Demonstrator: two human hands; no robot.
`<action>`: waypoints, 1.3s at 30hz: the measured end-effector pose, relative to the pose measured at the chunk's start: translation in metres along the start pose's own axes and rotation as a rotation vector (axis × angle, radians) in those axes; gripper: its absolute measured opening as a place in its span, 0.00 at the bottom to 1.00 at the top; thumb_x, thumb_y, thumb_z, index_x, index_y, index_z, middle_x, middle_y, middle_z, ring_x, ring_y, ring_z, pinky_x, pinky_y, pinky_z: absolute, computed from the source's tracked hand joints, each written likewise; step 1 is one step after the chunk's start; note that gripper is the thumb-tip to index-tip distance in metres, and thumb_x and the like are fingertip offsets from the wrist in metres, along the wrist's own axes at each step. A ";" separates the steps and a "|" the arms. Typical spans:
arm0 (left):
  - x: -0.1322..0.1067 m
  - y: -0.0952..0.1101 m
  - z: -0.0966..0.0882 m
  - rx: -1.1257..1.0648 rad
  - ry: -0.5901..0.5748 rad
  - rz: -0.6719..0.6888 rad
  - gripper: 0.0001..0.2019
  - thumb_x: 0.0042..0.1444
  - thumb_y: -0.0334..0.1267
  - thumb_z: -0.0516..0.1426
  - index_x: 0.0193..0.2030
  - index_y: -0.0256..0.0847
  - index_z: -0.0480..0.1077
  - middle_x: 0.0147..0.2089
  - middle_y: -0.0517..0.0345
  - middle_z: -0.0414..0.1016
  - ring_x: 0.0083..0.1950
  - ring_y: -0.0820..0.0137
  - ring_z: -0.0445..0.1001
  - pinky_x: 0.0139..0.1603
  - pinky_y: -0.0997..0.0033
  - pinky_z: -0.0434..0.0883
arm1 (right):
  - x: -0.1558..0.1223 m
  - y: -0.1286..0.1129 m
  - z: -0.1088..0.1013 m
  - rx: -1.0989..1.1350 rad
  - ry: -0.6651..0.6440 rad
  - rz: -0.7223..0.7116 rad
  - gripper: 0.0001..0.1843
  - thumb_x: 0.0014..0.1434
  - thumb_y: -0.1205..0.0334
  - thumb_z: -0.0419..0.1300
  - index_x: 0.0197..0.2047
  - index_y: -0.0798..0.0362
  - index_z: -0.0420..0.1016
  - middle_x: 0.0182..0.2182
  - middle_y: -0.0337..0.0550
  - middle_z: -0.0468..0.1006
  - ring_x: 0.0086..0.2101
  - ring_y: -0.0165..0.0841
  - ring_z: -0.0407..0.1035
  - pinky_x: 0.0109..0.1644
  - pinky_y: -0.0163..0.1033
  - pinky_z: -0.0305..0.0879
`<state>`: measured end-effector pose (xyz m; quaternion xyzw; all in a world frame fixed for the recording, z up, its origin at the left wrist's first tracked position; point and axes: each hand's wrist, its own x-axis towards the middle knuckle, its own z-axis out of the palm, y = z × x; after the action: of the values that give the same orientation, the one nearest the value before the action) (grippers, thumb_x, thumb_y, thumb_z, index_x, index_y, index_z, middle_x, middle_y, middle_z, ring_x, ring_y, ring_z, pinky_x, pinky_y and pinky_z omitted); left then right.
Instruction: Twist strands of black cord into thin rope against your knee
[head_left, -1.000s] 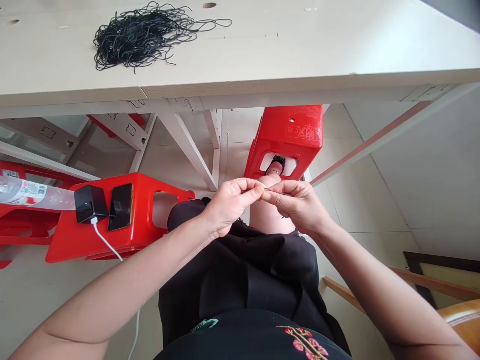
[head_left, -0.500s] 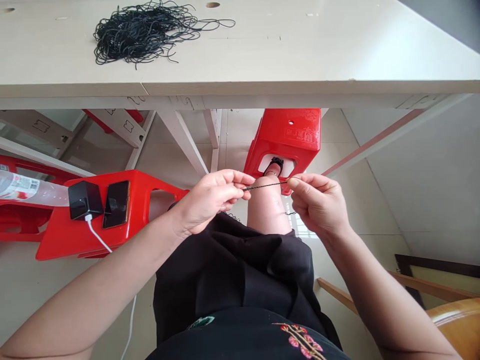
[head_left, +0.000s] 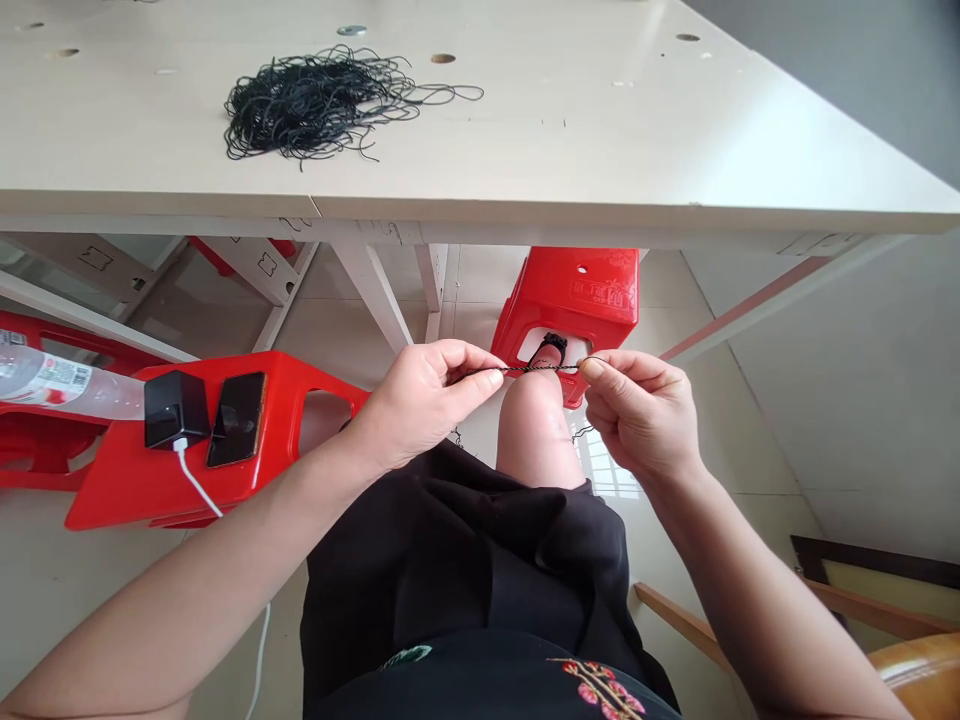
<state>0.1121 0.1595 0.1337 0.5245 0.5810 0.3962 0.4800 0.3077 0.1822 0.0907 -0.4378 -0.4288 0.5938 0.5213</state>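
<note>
The person's left hand (head_left: 424,405) and right hand (head_left: 643,420) are raised just above their bare knee (head_left: 531,420), with a short length of twisted black cord (head_left: 540,369) stretched between them. Each grip is closed on one end of the cord, pinched between thumb and fingertips. A thin loose end hangs below the right hand. The cord runs level in the air, touching neither the knee nor the desk (head_left: 600,130).

A tangle of thin black cord (head_left: 307,105) lies on the desk, well beyond the hands. To the left of the hands, a red plastic stool (head_left: 262,470) carries a black phone (head_left: 237,420) beside a black charger (head_left: 176,410), with a white cable (head_left: 193,480) leading down from it. A clear plastic bottle (head_left: 60,385) lies at the stool's far left. Another red stool (head_left: 570,295) stands under the desk, directly beyond the knee.
</note>
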 end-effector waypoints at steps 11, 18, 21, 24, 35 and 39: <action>0.003 0.028 -0.025 0.142 0.060 0.138 0.11 0.55 0.42 0.55 0.38 0.40 0.76 0.35 0.56 0.75 0.34 0.73 0.72 0.34 0.75 0.68 | 0.022 -0.015 0.024 0.044 -0.055 -0.132 0.08 0.49 0.58 0.67 0.28 0.53 0.76 0.14 0.31 0.58 0.15 0.20 0.48 0.15 0.30 0.44; 0.001 0.037 -0.035 0.267 0.121 0.236 0.09 0.53 0.38 0.56 0.38 0.40 0.76 0.37 0.54 0.73 0.33 0.73 0.72 0.34 0.75 0.70 | 0.031 -0.020 0.032 0.040 -0.046 -0.186 0.08 0.49 0.57 0.66 0.29 0.52 0.76 0.11 0.29 0.56 0.13 0.21 0.47 0.15 0.31 0.45; -0.001 0.038 -0.037 0.215 0.130 0.244 0.10 0.52 0.38 0.58 0.39 0.40 0.75 0.39 0.54 0.73 0.34 0.73 0.72 0.35 0.75 0.70 | 0.032 -0.021 0.035 0.038 -0.052 -0.199 0.08 0.50 0.57 0.65 0.30 0.52 0.76 0.11 0.29 0.55 0.13 0.21 0.47 0.14 0.31 0.44; -0.001 0.038 -0.037 0.147 0.117 0.233 0.11 0.52 0.39 0.58 0.41 0.39 0.74 0.39 0.53 0.74 0.34 0.73 0.73 0.36 0.75 0.71 | 0.031 -0.021 0.037 0.046 -0.058 -0.209 0.07 0.50 0.57 0.65 0.30 0.52 0.76 0.11 0.29 0.56 0.13 0.21 0.47 0.14 0.31 0.45; -0.004 0.039 -0.040 0.187 0.090 0.252 0.09 0.53 0.41 0.58 0.36 0.40 0.76 0.36 0.56 0.73 0.35 0.73 0.73 0.36 0.75 0.71 | 0.025 -0.022 0.038 0.082 -0.053 -0.200 0.07 0.49 0.58 0.67 0.30 0.52 0.77 0.12 0.31 0.61 0.14 0.21 0.50 0.15 0.30 0.48; -0.007 0.039 -0.041 0.224 0.124 0.273 0.08 0.53 0.41 0.58 0.35 0.40 0.75 0.35 0.57 0.72 0.34 0.74 0.71 0.34 0.76 0.69 | 0.023 -0.022 0.039 0.108 -0.078 -0.221 0.05 0.50 0.60 0.66 0.30 0.52 0.77 0.12 0.31 0.61 0.14 0.20 0.50 0.15 0.30 0.48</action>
<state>0.0808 0.1595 0.1820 0.6231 0.5734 0.4221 0.3238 0.2740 0.2051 0.1195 -0.3358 -0.4618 0.5715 0.5894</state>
